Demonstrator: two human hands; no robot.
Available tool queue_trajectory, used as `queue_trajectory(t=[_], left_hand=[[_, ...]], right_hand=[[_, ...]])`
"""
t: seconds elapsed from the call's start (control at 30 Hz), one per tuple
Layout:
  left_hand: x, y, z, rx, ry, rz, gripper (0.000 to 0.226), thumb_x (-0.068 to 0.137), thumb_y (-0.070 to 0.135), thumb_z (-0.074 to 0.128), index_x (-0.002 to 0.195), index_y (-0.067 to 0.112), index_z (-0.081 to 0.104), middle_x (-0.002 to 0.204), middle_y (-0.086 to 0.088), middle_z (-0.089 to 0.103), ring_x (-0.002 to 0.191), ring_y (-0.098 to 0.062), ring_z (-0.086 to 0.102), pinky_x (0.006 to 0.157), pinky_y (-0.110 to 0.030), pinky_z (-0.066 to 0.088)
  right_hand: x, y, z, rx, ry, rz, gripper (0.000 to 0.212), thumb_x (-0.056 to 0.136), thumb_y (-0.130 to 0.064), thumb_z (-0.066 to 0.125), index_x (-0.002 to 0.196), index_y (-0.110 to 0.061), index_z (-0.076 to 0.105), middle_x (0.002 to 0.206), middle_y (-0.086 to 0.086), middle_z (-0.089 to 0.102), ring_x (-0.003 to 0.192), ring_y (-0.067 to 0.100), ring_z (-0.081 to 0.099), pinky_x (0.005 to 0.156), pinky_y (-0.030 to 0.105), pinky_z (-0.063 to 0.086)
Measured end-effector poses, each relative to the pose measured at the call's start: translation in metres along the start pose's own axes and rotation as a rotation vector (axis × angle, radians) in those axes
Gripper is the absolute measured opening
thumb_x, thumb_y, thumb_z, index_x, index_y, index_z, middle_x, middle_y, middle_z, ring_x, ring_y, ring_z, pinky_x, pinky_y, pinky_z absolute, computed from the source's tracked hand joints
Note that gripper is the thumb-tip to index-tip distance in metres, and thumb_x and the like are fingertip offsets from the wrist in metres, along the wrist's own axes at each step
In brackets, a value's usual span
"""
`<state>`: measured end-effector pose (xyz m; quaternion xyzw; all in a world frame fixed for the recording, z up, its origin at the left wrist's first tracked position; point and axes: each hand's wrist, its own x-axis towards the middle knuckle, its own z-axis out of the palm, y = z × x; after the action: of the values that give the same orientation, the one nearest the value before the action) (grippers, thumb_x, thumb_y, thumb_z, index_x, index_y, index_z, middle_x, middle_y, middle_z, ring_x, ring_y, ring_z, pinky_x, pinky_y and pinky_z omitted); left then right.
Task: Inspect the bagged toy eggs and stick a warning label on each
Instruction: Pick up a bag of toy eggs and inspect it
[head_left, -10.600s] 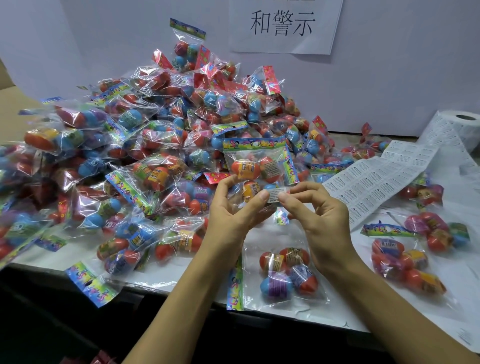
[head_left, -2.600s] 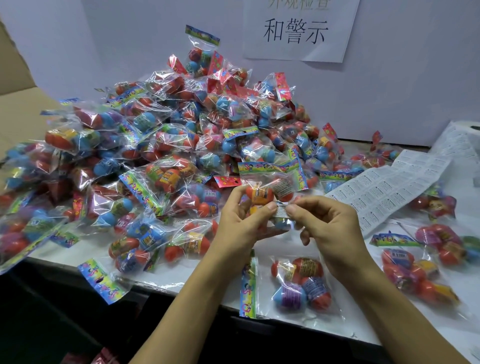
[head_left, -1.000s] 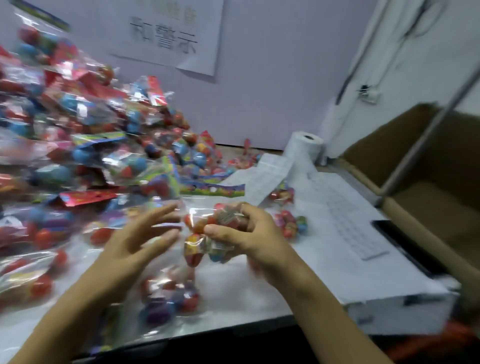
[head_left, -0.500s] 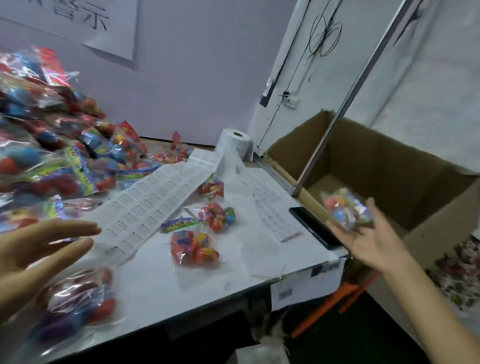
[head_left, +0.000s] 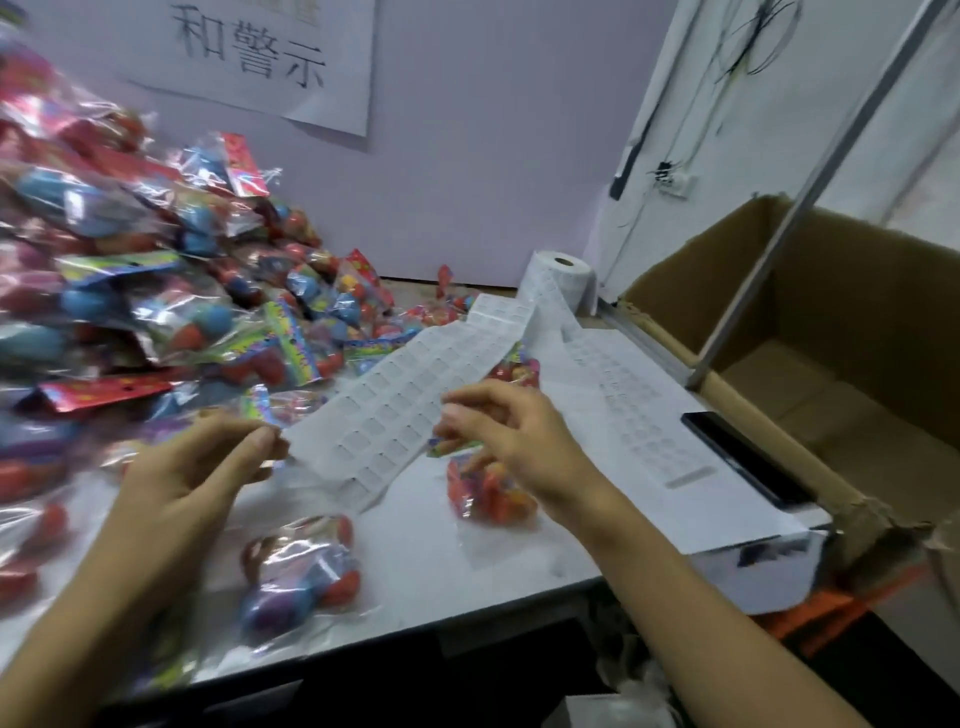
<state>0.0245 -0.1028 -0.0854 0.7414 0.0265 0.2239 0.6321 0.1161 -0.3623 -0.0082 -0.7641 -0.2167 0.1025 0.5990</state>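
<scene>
The left hand (head_left: 202, 467) sits at centre left of the frame with its thumb and forefinger pressed together on the near left edge of the label strip (head_left: 410, 405), pinching it. The right hand (head_left: 514, 441) hovers at the centre, over the right edge of the same strip, its fingers loosely curled and spread; motion blur hides whether the fingertips touch the strip or hold anything, so I cannot tell its grip. The strip is a white band printed with rows of small rectangular labels, running from the hands up and to the right to the label roll (head_left: 563, 280), which stands upright at the back of the desk (head_left: 415, 551) near the wall. A second length of backing paper (head_left: 639, 415) lies flat to the right of it. The heap of bagged toy eggs (head_left: 145, 291) fills the upper left and left of the frame, clear bags with red, blue and orange eggs and coloured header cards. One bag of eggs (head_left: 301, 571) lies alone at lower centre, just below the left hand; another bag (head_left: 488, 493) lies just under the right wrist, partly covered by it. A dark phone (head_left: 748, 462) rests at the desk's right edge. Beyond that edge, at the right of the frame, stands an open cardboard box (head_left: 831, 322). A paper sign (head_left: 260, 57) with printed characters hangs on the wall at the top.
</scene>
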Motion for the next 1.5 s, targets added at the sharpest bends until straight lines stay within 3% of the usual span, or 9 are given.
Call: queue_trajectory(t=[0.13,0.37,0.57,0.7,0.87,1.1,1.27,1.4,1.5], left_hand=[[-0.008,0.014,0.003,-0.079,0.273,0.050,0.023,0.105,0.020,0.052,0.093,0.013,0.072,0.088,-0.001,0.076,0.079,-0.010,0.070,0.072,-0.017,0.056],[-0.009,0.015,-0.001,-0.081,0.392,-0.002,0.028,0.108,0.016,0.047,0.089,0.007,0.066,0.084,-0.015,0.070,0.076,-0.017,0.065,0.070,-0.029,0.055],[-0.009,0.019,-0.003,-0.096,0.371,0.030,0.032,0.104,0.031,0.050,0.094,0.005,0.064,0.084,-0.011,0.070,0.079,-0.019,0.068,0.070,-0.025,0.056],[-0.004,0.017,-0.011,-0.356,0.469,-0.046,0.041,0.088,0.052,0.057,0.103,0.014,0.060,0.095,-0.007,0.070,0.094,-0.026,0.070,0.080,-0.036,0.058],[-0.007,0.016,-0.009,-0.249,0.367,-0.120,0.065,0.067,0.065,0.072,0.116,0.024,0.057,0.116,-0.005,0.064,0.104,-0.017,0.067,0.086,-0.029,0.057],[-0.014,0.023,-0.007,-0.217,0.182,-0.175,0.037,0.086,0.019,0.080,0.117,0.004,0.066,0.105,-0.019,0.076,0.091,-0.036,0.074,0.073,-0.052,0.063],[-0.015,0.024,-0.010,-0.308,0.195,-0.227,0.031,0.089,0.005,0.075,0.119,0.005,0.067,0.104,-0.018,0.077,0.086,-0.031,0.073,0.071,-0.051,0.062],[-0.010,0.024,-0.014,-0.450,0.277,-0.243,0.027,0.087,0.003,0.074,0.112,0.009,0.067,0.098,-0.008,0.078,0.084,-0.021,0.075,0.068,-0.038,0.062],[-0.009,0.022,-0.016,-0.511,0.318,-0.247,0.025,0.087,0.002,0.074,0.110,0.008,0.066,0.094,-0.006,0.078,0.080,-0.020,0.075,0.062,-0.031,0.061]], right_hand=[[0.023,-0.011,0.069,-0.396,-0.345,-0.136,0.026,0.092,-0.022,0.074,0.117,-0.020,0.072,0.114,-0.003,0.073,0.102,0.005,0.067,0.076,0.012,0.053],[0.028,-0.011,0.110,-0.772,-0.704,-0.192,0.071,0.072,-0.062,0.082,0.131,-0.025,0.064,0.114,-0.013,0.055,0.101,-0.001,0.054,0.090,0.016,0.045],[0.037,0.003,0.104,-0.597,-0.502,-0.041,0.052,0.069,-0.049,0.089,0.115,-0.034,0.071,0.103,-0.012,0.069,0.094,0.006,0.064,0.085,0.022,0.054],[0.049,0.008,0.114,-0.005,-0.264,0.044,0.042,0.071,-0.011,0.090,0.108,-0.015,0.070,0.065,-0.008,0.065,0.059,0.010,0.067,0.056,0.021,0.055],[0.054,0.011,0.144,0.463,-0.044,0.138,0.024,0.080,0.007,0.076,0.094,-0.006,0.062,0.076,0.012,0.063,0.069,0.026,0.061,0.065,0.038,0.053],[0.040,0.016,0.129,0.677,0.074,0.164,0.019,0.084,-0.005,0.076,0.087,-0.010,0.057,0.095,0.021,0.066,0.075,0.027,0.065,0.058,0.031,0.058],[0.042,0.020,0.126,0.670,0.040,0.149,0.027,0.081,-0.024,0.081,0.089,-0.011,0.058,0.095,0.019,0.060,0.089,0.032,0.060,0.079,0.052,0.059],[0.038,0.021,0.131,0.544,-0.096,0.137,0.071,0.055,-0.051,0.091,0.110,-0.013,0.066,0.107,0.010,0.075,0.085,0.028,0.075,0.075,0.045,0.061],[0.036,0.024,0.133,0.455,-0.124,0.047,0.060,0.065,-0.045,0.090,0.112,-0.012,0.072,0.105,0.011,0.077,0.093,0.033,0.075,0.072,0.041,0.062]])
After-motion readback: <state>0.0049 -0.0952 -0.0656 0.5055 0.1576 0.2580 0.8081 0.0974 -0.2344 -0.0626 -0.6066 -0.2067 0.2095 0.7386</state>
